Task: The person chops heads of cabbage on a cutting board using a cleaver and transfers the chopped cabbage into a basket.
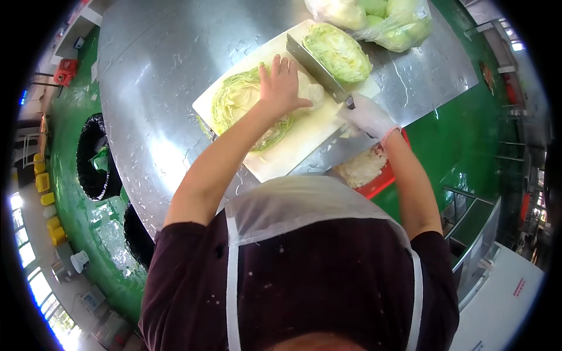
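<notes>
A large cut cabbage piece (234, 100) lies on the white cutting board (304, 137), its layered leaves showing. My bare left hand (281, 83) rests over its right side with the fingers spread. In my gloved right hand (369, 116) is the handle of a wide-bladed knife (316, 69). The blade stands on edge across the board, between the large piece and another cut cabbage piece (338, 52) at the board's upper right. A pale chunk (315, 93) sits between my left hand and the blade.
Clear plastic bags of whole cabbages (398, 23) lie at the metal table's (158, 70) far edge. Below my right wrist is a red container (377, 182) with pale chopped pieces. Black-lined bins (93, 158) stand on the green floor at left.
</notes>
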The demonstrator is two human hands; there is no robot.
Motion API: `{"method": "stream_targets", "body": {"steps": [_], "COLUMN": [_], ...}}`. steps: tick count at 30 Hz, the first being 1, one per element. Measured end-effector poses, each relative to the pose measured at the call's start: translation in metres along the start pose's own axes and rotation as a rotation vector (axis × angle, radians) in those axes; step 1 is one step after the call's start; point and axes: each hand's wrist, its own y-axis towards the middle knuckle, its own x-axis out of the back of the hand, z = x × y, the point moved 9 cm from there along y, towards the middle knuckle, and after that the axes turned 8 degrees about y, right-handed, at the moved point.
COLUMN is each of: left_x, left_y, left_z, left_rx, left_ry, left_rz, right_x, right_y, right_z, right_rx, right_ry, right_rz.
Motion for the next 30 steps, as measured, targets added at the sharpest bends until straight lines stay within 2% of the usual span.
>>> {"method": "stream_targets", "body": {"steps": [2, 5, 8, 11, 13, 14, 15, 18, 21, 23, 26, 30], "left_x": [-0.036, -0.036, -0.026, 0.051, 0.099, 0.111, 0.107, 0.019, 0.037, 0.047, 0.037, 0.016], "left_y": [0.023, 0.033, 0.035, 0.007, -0.032, -0.053, -0.068, -0.086, -0.101, -0.108, -0.114, -0.112], "left_z": [-0.004, -0.011, -0.018, -0.01, 0.009, 0.023, 0.037, 0.062, 0.068, 0.074, 0.089, 0.086], "left_rx": [0.01, -0.072, -0.15, -0.159, -0.296, -0.293, -0.258, -0.272, -0.271, -0.354, -0.392, -0.306], "left_ry": [0.188, 0.058, -0.033, -0.195, -0.066, -0.041, -0.028, 0.232, -0.227, -0.195, -0.118, -0.084], "left_rz": [0.283, 0.502, 0.367, -0.085, -0.486, -0.599, -0.581, -0.101, 0.184, 0.189, 0.109, -0.026], "right_x": [-0.001, -0.005, -0.007, -0.006, -0.005, -0.003, -0.001, -0.001, 0.0, 0.0, 0.01, -0.002], "right_y": [0.004, 0.003, 0.006, 0.008, 0.0, -0.002, -0.006, -0.011, -0.003, -0.001, -0.004, -0.013], "right_z": [-0.008, -0.009, -0.011, -0.009, -0.005, -0.001, 0.002, 0.008, -0.002, -0.007, 0.011, 0.02], "right_rx": [0.007, -0.03, -0.01, 0.004, 0.012, 0.019, 0.02, 0.038, 0.039, 0.008, 0.256, 0.186], "right_ry": [0.077, 0.138, 0.093, -0.022, 0.031, 0.056, 0.079, 0.119, 0.062, -0.043, -0.463, -0.483], "right_rz": [0.006, 0.031, 0.086, 0.064, 0.039, 0.025, 0.013, -0.013, -0.014, 0.014, -0.283, -0.203]}}
